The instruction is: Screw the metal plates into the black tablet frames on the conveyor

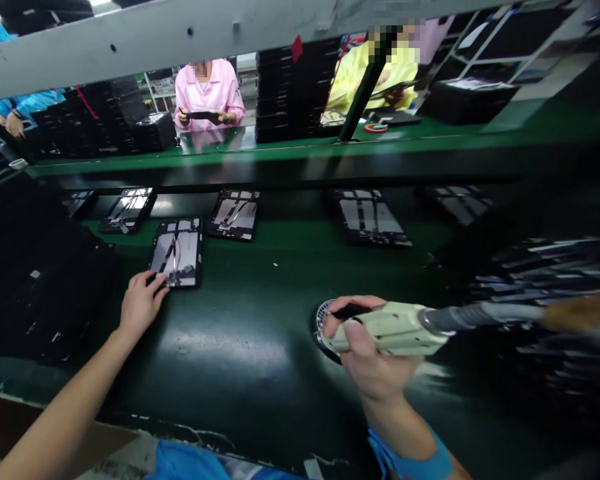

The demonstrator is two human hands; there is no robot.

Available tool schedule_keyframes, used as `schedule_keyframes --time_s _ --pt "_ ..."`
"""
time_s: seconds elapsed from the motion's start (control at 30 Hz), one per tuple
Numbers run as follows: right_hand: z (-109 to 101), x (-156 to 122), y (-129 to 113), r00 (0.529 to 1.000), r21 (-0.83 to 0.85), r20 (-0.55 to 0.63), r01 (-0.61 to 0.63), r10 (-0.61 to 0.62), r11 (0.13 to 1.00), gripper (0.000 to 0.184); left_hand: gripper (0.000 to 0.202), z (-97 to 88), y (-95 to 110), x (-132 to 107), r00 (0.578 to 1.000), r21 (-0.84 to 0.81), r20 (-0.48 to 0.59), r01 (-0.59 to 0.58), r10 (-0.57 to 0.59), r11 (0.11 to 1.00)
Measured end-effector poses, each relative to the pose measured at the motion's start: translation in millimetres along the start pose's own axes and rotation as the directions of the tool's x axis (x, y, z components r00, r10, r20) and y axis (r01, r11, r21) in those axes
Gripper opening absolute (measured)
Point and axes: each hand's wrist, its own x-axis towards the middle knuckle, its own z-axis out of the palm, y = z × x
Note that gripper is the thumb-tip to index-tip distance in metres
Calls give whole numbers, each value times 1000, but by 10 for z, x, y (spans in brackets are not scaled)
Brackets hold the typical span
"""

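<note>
My left hand (143, 300) grips the near-left corner of an opened tablet (176, 253), with fingers and thumb at its edge. Silvery panels and ribbon cables show on the tablet's upper side. In my right hand (375, 353) is a pale handheld power tool (397, 327), with my fingers wrapped round its body. Its round, perforated end (324, 312) points left, low over the green work surface (230, 373). A grey ribbed tube (480, 315) runs from its other end to the right.
Beyond my left hand lie more opened tablets (235, 215), (370, 217) in a row. Dark stacks rise at left (35, 267), and blurred stacked parts (545, 273) stand at right. A grey beam (205, 33) crosses above. People in pink (207, 93) and yellow (400, 73) clothing sit opposite.
</note>
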Motion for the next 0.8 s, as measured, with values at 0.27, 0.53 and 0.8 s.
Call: schedule_keyframes --time_s 0.27,0.53,0.8 --pt "-50 30 125 1000 -65 -11 23 -24 998 26 38 248 -146 1468 988 -47 -24 154 -155 987" --pt "-79 4 123 1000 -99 9 -2 3 995 25 39 854 847 2217 942 -224 185 319 -281 921" --pt "-109 -10 145 1000 -94 1 -8 8 996 28 39 811 1115 2196 880 -514 194 467 -433 719"
